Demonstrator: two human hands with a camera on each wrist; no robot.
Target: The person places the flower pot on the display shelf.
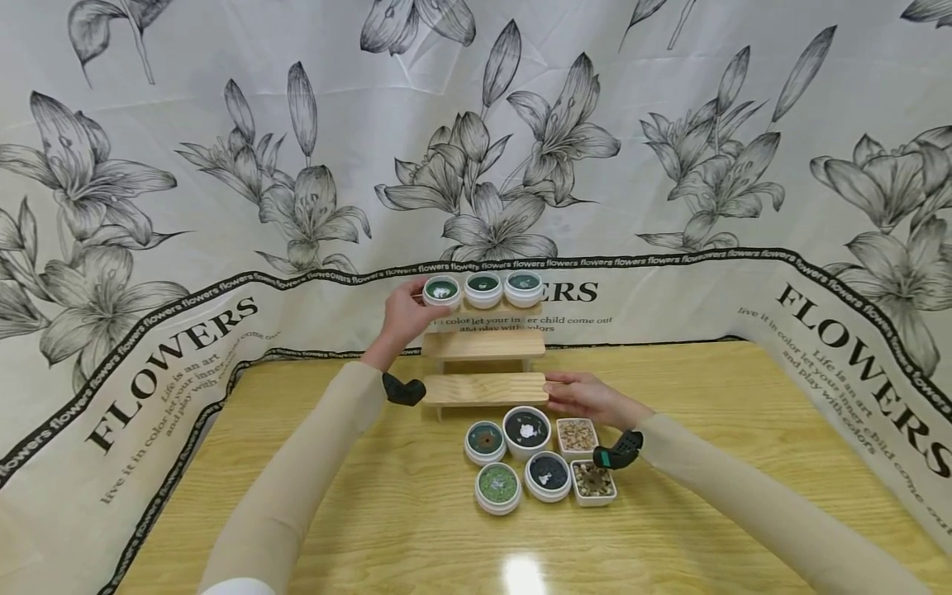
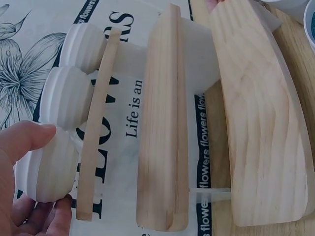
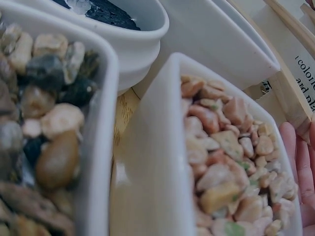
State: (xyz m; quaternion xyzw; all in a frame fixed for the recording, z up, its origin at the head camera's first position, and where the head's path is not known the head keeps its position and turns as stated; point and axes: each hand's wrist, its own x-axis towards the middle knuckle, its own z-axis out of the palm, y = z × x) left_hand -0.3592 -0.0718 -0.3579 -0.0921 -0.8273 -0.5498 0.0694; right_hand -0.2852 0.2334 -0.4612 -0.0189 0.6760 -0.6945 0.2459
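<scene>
A three-step wooden stand (image 1: 483,388) carries three round white pots with dark green contents on its top step. My left hand (image 1: 407,312) grips the leftmost pot (image 1: 442,292). In the left wrist view its thumb presses one side of this pot (image 2: 49,164), with the fingers round the other. The middle pot (image 1: 483,290) and the right pot (image 1: 524,288) stand beside it in a row. At the stand's lowest step, my right hand (image 1: 591,398) holds the right end, one finger over the top edge. Its fingers (image 3: 289,147) show at the right wrist view's edge.
In front of the stand are a larger white pot (image 1: 526,431), a teal pot (image 1: 485,442), a green pot (image 1: 498,487) and a black-filled pot (image 1: 548,476). Two square pebble dishes, one pinkish (image 1: 576,436) and one darker (image 1: 593,483), sit under the right wrist. A flower-printed cloth (image 1: 327,306) hangs behind.
</scene>
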